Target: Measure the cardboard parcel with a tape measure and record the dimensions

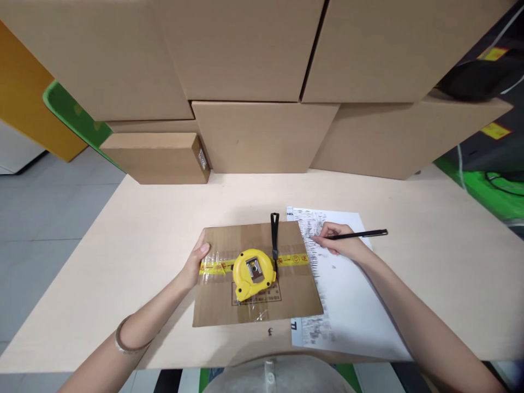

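Note:
A flat brown cardboard box [221,303] sealed with yellow printed tape lies on the pale table [143,229] in front of me. A yellow tape measure [252,273] with a black strap rests on top of it. My left hand [195,264] presses against the box's left edge, thumb on top, fingers closed on the side. My right hand [338,240] pinches a black pen [360,234] with its tip on a white printed sheet [347,295] to the right of the box.
Large cardboard boxes [262,136] are stacked along the table's far edge, with a smaller one [158,157] at the left. Green and dark equipment [487,180] stands past the right side. Grey floor lies to the left.

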